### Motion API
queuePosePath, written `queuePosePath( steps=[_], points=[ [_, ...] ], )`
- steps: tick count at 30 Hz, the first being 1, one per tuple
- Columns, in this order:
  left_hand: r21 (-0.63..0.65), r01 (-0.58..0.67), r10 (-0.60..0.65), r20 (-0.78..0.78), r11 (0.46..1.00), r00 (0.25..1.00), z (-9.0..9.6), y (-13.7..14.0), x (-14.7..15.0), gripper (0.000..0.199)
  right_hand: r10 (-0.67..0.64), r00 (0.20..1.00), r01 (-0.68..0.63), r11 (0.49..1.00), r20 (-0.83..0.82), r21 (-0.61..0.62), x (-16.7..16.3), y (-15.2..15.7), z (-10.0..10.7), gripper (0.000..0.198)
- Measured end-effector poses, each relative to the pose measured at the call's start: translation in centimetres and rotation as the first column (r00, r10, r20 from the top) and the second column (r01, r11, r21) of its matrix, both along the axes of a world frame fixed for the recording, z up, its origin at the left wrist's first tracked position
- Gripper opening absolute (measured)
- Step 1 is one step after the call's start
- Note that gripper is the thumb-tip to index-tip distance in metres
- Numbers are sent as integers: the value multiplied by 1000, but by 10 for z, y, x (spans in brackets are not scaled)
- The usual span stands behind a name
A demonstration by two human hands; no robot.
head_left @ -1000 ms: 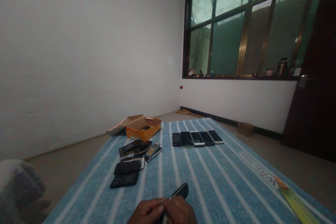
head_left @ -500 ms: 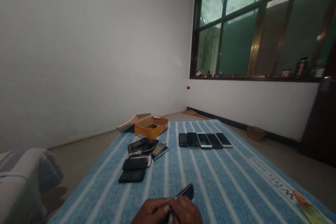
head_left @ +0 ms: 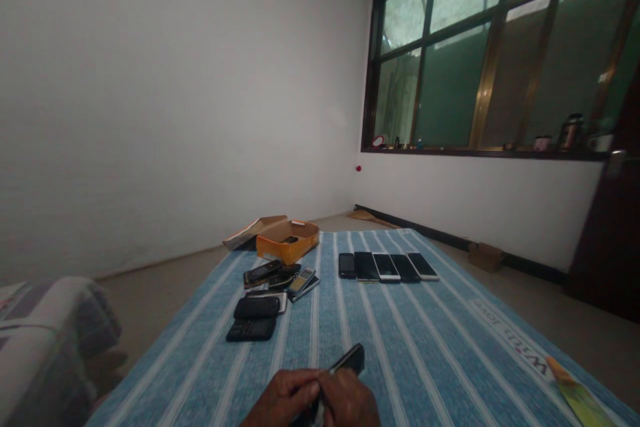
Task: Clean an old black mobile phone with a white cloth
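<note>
Low in the head view, a dark mobile phone [head_left: 354,357] is gripped between both hands above the striped cloth. My left hand [head_left: 283,397] is closed around its near end. My right hand [head_left: 350,399] is closed on its middle, with the fingertips of both hands touching. The phone's far end sticks out past my right hand, tilted up to the right; the rest is mostly hidden. Ahead to the left lie a black keypad phone [head_left: 251,329] and a black phone [head_left: 257,307] behind it, near a loose pile of several older phones [head_left: 303,281].
Several phones [head_left: 387,267] lie in a row on the blue striped cloth [head_left: 415,340], further back to the right. An open orange box [head_left: 287,250] stands at the back left. A colourful printed piece [head_left: 575,390] is at the right edge; a draped seat [head_left: 45,340] stands left.
Both hands have shifted slightly left and up in the picture, still holding the phone. The view has moved a little; the phones on the cloth stay in the same arrangement.
</note>
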State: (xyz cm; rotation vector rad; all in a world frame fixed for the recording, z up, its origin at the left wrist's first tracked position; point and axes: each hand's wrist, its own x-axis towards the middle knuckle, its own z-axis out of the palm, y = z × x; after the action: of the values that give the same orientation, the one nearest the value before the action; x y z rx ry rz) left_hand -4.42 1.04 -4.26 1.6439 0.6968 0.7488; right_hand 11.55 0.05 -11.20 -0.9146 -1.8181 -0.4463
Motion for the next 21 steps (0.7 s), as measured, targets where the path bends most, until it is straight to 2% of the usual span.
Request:
queuePosePath(
  steps=[4,6,9,12,14,18,21],
  points=[
    [-18,-38,38,-15,999,999,3,-5,2,52,-5,999,9,993,37,-120,4,-5,10,25],
    [-37,-62,61,-10,997,998,2,-5,3,54,-81,994,93,976,69,-198,19,-5,20,29],
    [-74,-48,47,-20,996,999,-2,-3,3,54,-196,963,245,921,183,-302,45,-1,36,26],
    [-107,-65,62,-28,992,998,-5,-1,2,52,-229,939,316,869,257,-382,58,1,43,24],
    [-123,-66,64,-20,990,998,-6,-1,1,51,-203,944,294,875,258,-385,54,-4,43,23],
    [-115,-64,65,2,991,998,-4,-4,3,47,-34,980,104,927,195,-361,26,-24,37,23],
    [-121,-46,49,23,992,999,-2,-6,5,45,14,980,62,925,198,-375,13,-33,39,23]
  ],
)
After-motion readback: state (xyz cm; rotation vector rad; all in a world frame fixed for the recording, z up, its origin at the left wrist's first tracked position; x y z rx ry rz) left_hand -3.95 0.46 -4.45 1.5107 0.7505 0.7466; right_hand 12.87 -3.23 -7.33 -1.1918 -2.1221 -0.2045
